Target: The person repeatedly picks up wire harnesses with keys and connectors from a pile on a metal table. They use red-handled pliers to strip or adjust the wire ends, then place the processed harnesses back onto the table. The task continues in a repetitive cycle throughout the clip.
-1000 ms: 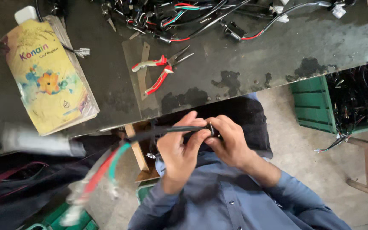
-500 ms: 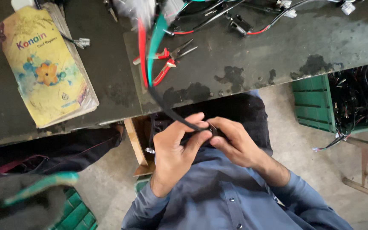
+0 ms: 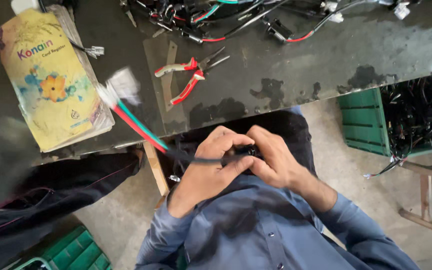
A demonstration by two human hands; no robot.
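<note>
Two hands, left (image 3: 211, 167) and right (image 3: 271, 162), are closed around the black sheathed end of a wire bundle (image 3: 201, 161) at frame centre. Its red and green leads with a blurred white connector (image 3: 121, 87) whip toward upper left, so it is judged light and floppy, best gripped on the sheath. Red-handled pliers (image 3: 188, 75) lie on the dark table (image 3: 326, 55) above.

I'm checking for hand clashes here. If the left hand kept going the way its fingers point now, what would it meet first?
The left hand points across at the right hand, and the two already meet over the black cable, so it would meet the right hand first.
</note>
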